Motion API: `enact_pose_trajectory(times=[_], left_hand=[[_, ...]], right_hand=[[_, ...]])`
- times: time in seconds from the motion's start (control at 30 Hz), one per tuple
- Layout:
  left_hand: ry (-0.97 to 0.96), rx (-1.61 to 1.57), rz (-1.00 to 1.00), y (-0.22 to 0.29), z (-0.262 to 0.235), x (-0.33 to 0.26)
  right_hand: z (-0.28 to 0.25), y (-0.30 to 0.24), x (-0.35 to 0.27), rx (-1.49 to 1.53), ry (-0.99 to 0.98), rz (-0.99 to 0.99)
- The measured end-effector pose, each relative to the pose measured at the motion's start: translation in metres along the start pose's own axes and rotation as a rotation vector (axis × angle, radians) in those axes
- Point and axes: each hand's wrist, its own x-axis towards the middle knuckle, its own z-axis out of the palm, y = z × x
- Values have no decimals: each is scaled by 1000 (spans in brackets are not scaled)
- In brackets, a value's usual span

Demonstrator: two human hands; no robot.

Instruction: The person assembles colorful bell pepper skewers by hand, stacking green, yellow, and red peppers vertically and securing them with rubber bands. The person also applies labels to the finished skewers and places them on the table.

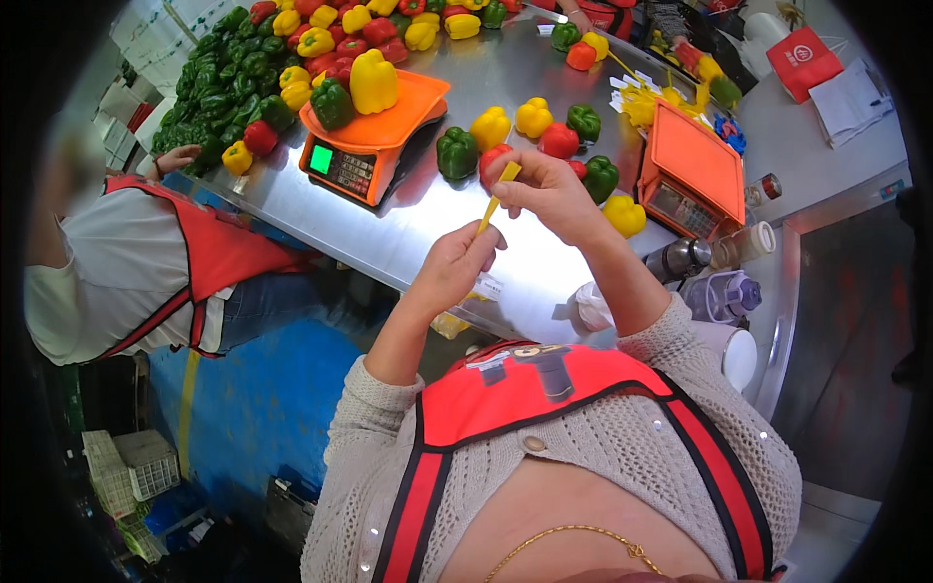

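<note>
A narrow yellow strip (pixel 495 201) stretches between my two hands over the near edge of the metal table. Its lower end is pinched in my left hand (pixel 457 260), and my right hand (pixel 551 192) grips it near the upper, wider end. Just beyond my hands lies a loose group of bell peppers: a green pepper (pixel 457 154), a yellow pepper (pixel 491 128), a red pepper (pixel 559 141) and several others. One red pepper is partly hidden behind my right hand. An orange scale (pixel 374 146) with a lit green display carries a large yellow pepper (pixel 374 83) and a green pepper (pixel 332 104).
Green, red and yellow peppers are heaped at the far left. A second orange scale (pixel 692 155) stands right, beside a bundle of yellow strips (pixel 646 102). Bottles, including a purple-lidded jug (pixel 719 296), line the right side. A co-worker in a red apron (pixel 224 238) stands left.
</note>
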Motion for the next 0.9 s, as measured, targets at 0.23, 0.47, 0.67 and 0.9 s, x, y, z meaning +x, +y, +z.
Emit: enact_pose_trajectory(times=[0.23,0.47,0.67,0.9], left_hand=[[259,-216,253,15,15,19],[193,-233,165,7,17,33],[146,-508,75,15,29,36],[-19,-217,-65,-15,28,31]], right_hand=[[6,7,-16,17,68,-29],[0,13,-39,-282,208,-67],[-19,35,-46,-95,209,-2],[-61,29,-43,909,79,-9]])
